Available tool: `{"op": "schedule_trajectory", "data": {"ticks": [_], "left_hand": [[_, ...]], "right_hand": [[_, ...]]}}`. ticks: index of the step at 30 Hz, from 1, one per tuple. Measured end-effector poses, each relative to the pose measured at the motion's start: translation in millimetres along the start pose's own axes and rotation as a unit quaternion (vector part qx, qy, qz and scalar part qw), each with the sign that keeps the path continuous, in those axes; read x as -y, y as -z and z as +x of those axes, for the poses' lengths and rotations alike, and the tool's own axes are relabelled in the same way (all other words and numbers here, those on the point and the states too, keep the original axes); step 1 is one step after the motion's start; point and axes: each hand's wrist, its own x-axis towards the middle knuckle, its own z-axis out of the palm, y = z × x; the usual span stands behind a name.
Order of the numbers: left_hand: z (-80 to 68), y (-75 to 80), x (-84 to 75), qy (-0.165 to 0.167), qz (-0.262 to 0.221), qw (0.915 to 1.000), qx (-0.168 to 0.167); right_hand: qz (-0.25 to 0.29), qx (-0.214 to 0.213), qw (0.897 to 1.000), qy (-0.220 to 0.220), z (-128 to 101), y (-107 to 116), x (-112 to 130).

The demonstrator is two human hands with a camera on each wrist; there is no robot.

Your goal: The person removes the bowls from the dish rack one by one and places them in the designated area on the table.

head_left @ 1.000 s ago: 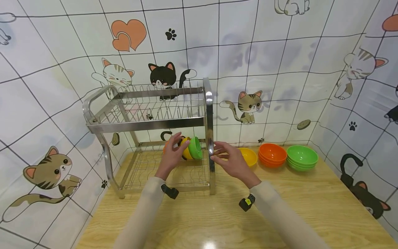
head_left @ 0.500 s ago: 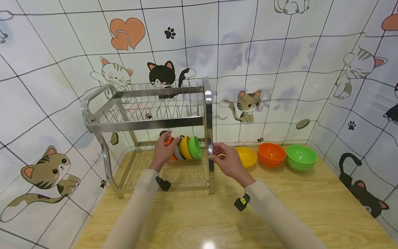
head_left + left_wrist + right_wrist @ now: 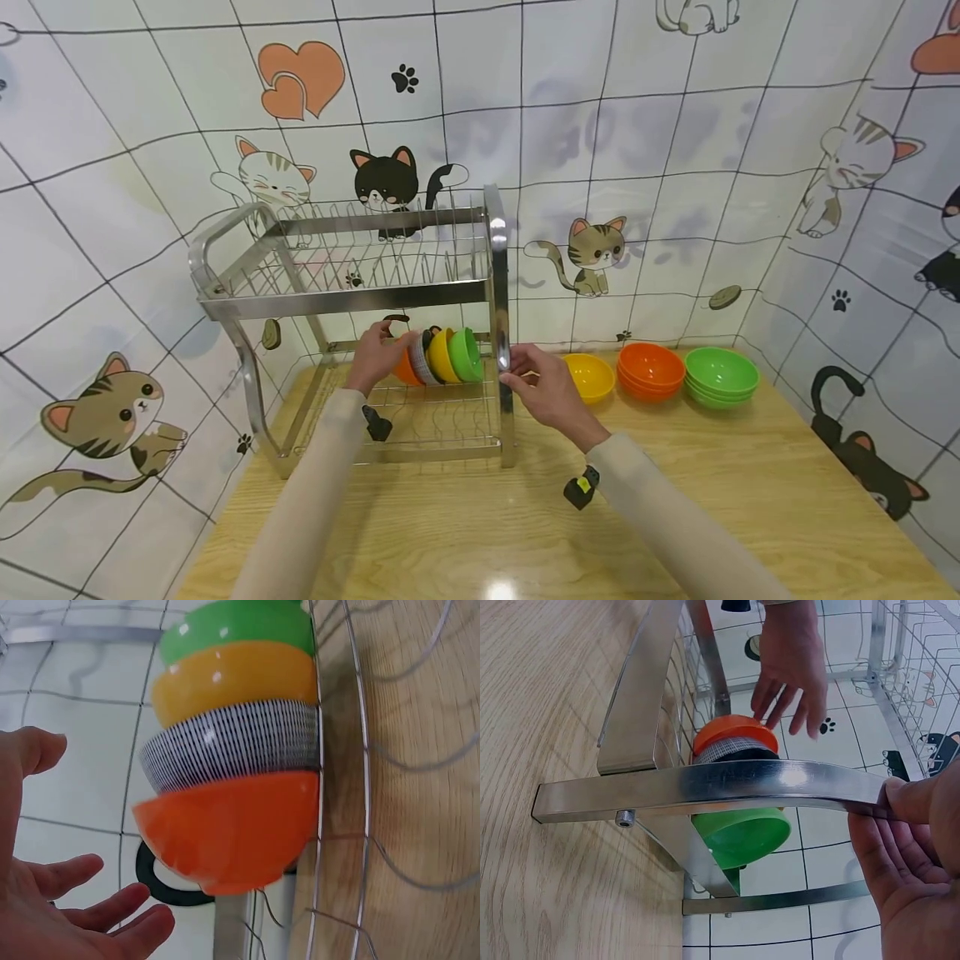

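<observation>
A two-tier steel dish rack (image 3: pixel 345 296) stands on the wooden table. In its lower tier four bowls stand on edge in a row: orange (image 3: pixel 232 829), black-and-white striped (image 3: pixel 232 742), yellow (image 3: pixel 232 679) and green (image 3: pixel 236 626). My left hand (image 3: pixel 377 354) is inside the lower tier just left of the orange bowl (image 3: pixel 406 370), fingers spread and holding nothing, with a small gap to the bowl. My right hand (image 3: pixel 538 385) grips the rack's right front post (image 3: pixel 727 787), thumb on top and fingers underneath.
To the right of the rack, on the table (image 3: pixel 675 500), sit a single yellow bowl (image 3: pixel 591 377), a stack of orange bowls (image 3: pixel 649 368) and a stack of green bowls (image 3: pixel 722 377). Tiled walls with cat pictures close in the back and both sides.
My left hand has let go of the orange bowl, now standing in the row, and drawn off to the left. My right hand has closed on the rack's front post.
</observation>
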Motion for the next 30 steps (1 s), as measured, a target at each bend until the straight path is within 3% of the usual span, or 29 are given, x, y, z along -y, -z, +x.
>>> {"op": "schedule_trajectory", "data": {"ticks": [5,12,21,30], "left_hand": [[6.4,3.7,15.6,0.046,0.000,0.9985,0.030],[10.2,-2.7,27.2,0.060,0.054,0.9948,0.063],[14.2,-9.9,34.4,0.053,0.021,0.9974,0.043],[16.7,-12.6,38.0,0.077,-0.006,0.9968,0.018]], "right_hand": [[0.003,0.003,1.000,0.005,0.9,-0.4,-1.3],[0.002,-0.001,1.000,0.012,0.6,-0.7,-1.9],[-0.002,-0.003,1.000,0.018,0.6,-1.6,-0.4],[-0.002,-0.007,1.000,0.020,-0.3,-3.2,-2.3]]}}
